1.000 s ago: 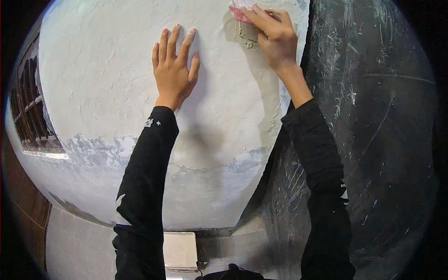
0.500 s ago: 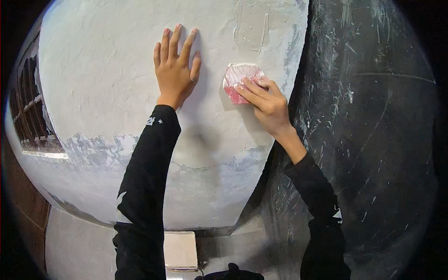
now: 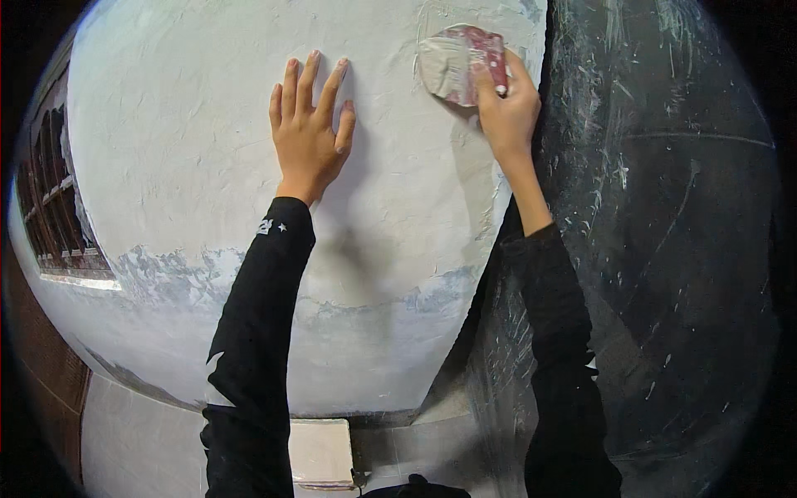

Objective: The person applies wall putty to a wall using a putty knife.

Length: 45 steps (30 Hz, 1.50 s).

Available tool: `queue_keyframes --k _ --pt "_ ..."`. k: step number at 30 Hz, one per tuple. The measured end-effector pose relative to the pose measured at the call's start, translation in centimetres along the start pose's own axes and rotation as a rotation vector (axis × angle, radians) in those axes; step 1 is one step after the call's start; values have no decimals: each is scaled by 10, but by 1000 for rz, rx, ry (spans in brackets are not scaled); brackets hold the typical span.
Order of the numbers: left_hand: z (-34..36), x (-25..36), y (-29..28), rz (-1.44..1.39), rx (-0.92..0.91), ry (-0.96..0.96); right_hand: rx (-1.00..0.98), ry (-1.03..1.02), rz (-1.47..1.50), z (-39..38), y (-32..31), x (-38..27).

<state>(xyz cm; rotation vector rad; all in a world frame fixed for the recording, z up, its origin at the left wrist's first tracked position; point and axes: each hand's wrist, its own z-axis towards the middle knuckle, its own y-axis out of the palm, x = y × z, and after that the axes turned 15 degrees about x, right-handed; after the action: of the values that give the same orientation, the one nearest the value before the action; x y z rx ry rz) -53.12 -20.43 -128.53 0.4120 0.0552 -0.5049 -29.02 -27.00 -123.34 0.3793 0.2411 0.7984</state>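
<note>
A white plastered wall (image 3: 199, 158) fills the middle of the view, with bluish-grey patches along its lower part. My left hand (image 3: 311, 133) lies flat against it, fingers spread and holding nothing. Up near the wall's right edge, my right hand (image 3: 510, 108) grips a red putty scraper (image 3: 490, 58). White putty coats the left side of the scraper's face. The scraper is close to a patch of fresh, ridged putty; whether its edge touches the wall I cannot tell.
A dark, white-spattered panel (image 3: 656, 216) stands along the right side. At the far left is a barred window (image 3: 62, 191). Below, a cream rectangular box or board (image 3: 322, 452) rests on the grey tiled floor (image 3: 137, 436).
My right hand has moved up and slightly right with the scraper, which is now turned so its putty-coated side points left. My left hand remains on nearly the same spot.
</note>
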Motion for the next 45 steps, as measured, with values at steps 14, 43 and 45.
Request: queue_keyframes --k 14,43,45 --pt "0 -6 -4 -10 4 21 60 -136 -69 0 0 22" --pt "3 -2 -1 9 19 2 -157 198 141 10 8 16" --pt "2 8 4 -44 29 -15 66 -219 -60 29 2 56"
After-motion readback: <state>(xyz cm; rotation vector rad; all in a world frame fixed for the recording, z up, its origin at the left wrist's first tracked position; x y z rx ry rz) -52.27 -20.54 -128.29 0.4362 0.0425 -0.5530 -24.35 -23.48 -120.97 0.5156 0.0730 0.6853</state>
